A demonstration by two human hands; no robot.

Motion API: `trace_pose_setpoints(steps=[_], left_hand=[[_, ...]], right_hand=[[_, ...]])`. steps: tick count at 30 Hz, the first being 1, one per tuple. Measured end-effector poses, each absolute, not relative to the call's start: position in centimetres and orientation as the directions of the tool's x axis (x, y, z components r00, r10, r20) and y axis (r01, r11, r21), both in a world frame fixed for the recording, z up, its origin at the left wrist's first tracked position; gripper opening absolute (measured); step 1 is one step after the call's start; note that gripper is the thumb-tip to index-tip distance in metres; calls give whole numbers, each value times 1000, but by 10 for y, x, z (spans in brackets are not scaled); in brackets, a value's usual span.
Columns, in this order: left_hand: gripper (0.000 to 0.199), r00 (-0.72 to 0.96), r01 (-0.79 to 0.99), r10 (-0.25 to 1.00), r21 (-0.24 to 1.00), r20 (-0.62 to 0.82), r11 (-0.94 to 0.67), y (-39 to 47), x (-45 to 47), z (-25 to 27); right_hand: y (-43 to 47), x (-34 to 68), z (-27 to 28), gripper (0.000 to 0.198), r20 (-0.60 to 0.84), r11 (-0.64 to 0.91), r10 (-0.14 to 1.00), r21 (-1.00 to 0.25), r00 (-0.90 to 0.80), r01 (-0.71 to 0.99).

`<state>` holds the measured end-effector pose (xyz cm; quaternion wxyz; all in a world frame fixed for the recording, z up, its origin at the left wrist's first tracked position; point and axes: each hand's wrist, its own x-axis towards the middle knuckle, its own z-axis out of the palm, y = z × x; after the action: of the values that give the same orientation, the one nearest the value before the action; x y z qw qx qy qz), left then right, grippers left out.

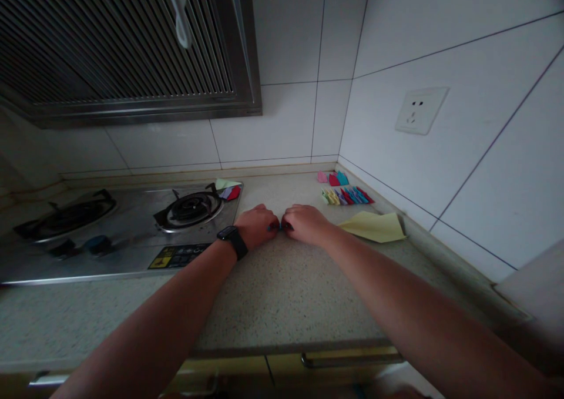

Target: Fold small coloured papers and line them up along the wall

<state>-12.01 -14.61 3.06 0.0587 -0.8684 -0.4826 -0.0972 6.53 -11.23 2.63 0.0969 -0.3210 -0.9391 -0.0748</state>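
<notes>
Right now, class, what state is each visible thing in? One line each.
Left hand: curled, pinching blue piece
Right hand: curled, pinching same piece
Blue piece: mostly hidden by fingers
Watch: worn, screen dark
Coloured pieces: lined in a row
Yellow paper: lying, not held
Right burner: no flame visible
Left burner: no flame visible
Wall socket: nothing plugged in

Left hand [259, 225]; right hand [304, 223]; both pinching blue piece [279, 226]; yellow paper [375, 227] nearby

A range hood [127, 52] hangs above a 2-burner stove [136, 228].
</notes>
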Motion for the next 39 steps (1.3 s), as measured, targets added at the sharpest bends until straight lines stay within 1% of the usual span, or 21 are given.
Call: trace_pose_setpoints(steps=[7, 12, 16, 21, 26, 28, 31, 34, 36, 37, 39], left_hand=[[21, 496, 862, 838, -12, 227, -507, -147, -121, 32], [21, 483, 873, 848, -44, 217, -486, -142, -120, 28], [21, 453, 889, 866, -39, 210, -456, -138, -120, 25], [21, 400, 911, 896, 19, 194, -411, -132, -122, 22], [22, 411, 898, 902, 110, 133, -426, -125, -126, 22], [22, 419, 892, 899, 129, 129, -434, -123, -128, 21], [21, 440, 870, 889, 183, 128, -457, -125, -132, 21], [24, 492, 807, 864, 313, 111, -500, -131, -138, 21], [27, 507, 763, 853, 395, 127, -512, -135, -140, 21], [28, 491, 757, 858, 412, 152, -506, -136, -141, 20], [30, 433, 780, 876, 400, 211, -482, -136, -140, 19]], right_hand=[[-115, 64, 27, 18, 223, 744, 639, 64, -736, 665], [-112, 63, 21, 19, 223, 747, 633, 77, -741, 661], [-105, 64, 15, 19, 192, 732, 665, 28, -722, 681], [-97, 64, 11, 20, 143, 699, 712, -51, -687, 713], [-92, 62, 13, 19, 86, 653, 758, -107, -647, 750], [-92, 62, 15, 19, 82, 644, 765, -128, -639, 754], [-94, 66, 18, 18, 99, 675, 736, -169, -669, 718], [-99, 72, 19, 16, 142, 740, 670, -215, -729, 638], [-102, 76, 18, 15, 173, 750, 655, -262, -736, 607], [-103, 76, 18, 15, 185, 746, 657, -295, -731, 597], [-103, 77, 16, 15, 212, 729, 672, -358, -710, 583]])
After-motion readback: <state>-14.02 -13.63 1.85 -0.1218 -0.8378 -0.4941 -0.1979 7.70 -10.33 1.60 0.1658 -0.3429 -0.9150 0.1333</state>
